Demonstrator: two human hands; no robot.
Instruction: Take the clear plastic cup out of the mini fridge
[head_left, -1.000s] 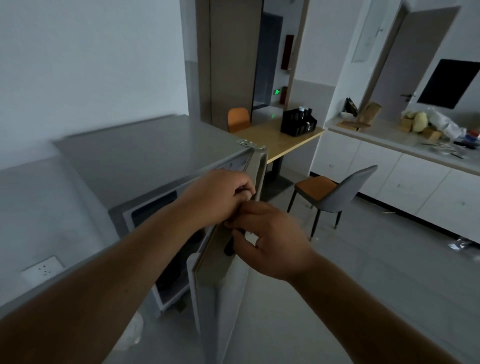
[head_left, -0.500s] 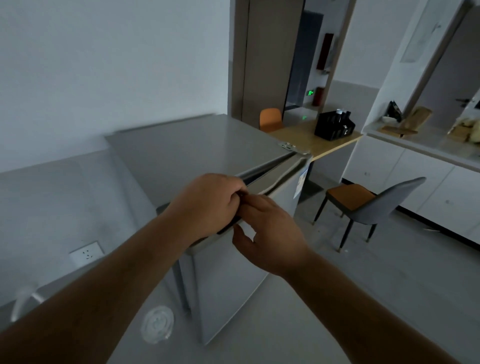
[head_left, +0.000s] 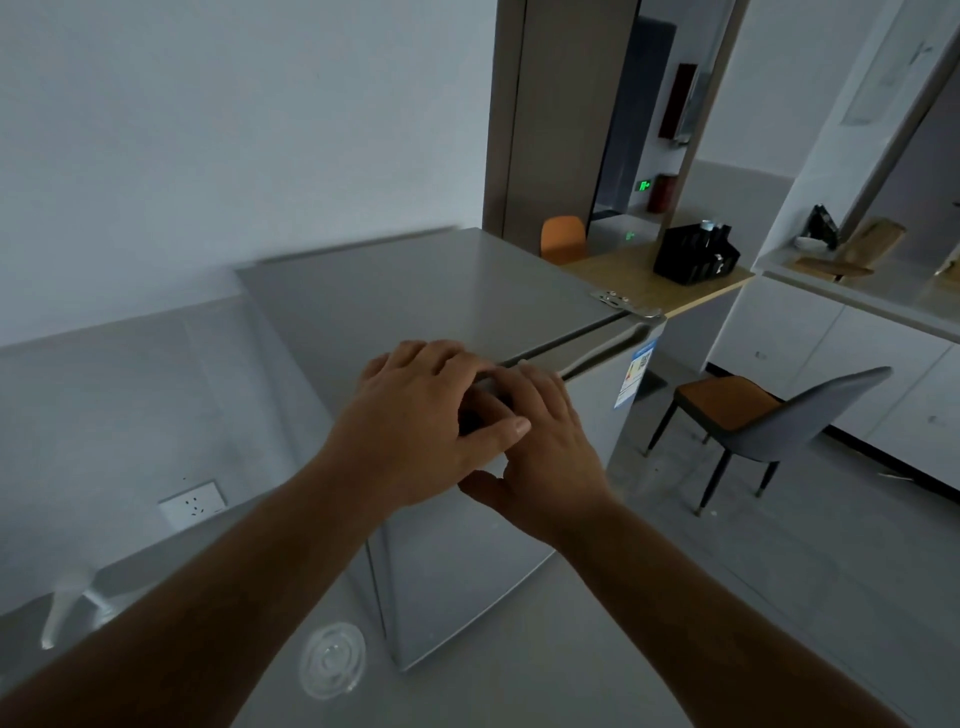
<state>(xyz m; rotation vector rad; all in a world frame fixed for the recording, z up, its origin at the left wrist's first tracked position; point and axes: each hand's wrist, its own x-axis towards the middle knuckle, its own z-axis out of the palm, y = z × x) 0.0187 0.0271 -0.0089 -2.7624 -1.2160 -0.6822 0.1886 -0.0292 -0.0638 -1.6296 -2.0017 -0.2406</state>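
The grey mini fridge (head_left: 447, 291) stands against the wall with its door (head_left: 467, 571) closed. My left hand (head_left: 415, 415) lies over the door's top front edge, fingers spread onto the fridge top. My right hand (head_left: 545, 457) rests flat on the same edge just to the right, touching the left thumb. Neither hand holds anything. The clear plastic cup (head_left: 332, 660) stands on the floor by the fridge's lower left corner, seen from above, below my left forearm.
A grey chair with an orange seat (head_left: 769, 415) stands right of the fridge. Behind it are a wooden table with a black organiser (head_left: 696, 254) and white cabinets (head_left: 857, 364). A wall socket (head_left: 192, 504) sits low on the left.
The fridge door swung from half open to fully closed under both hands. My fingers went from gripping the door's edge to lying flat on it. The cup came into view on the floor.
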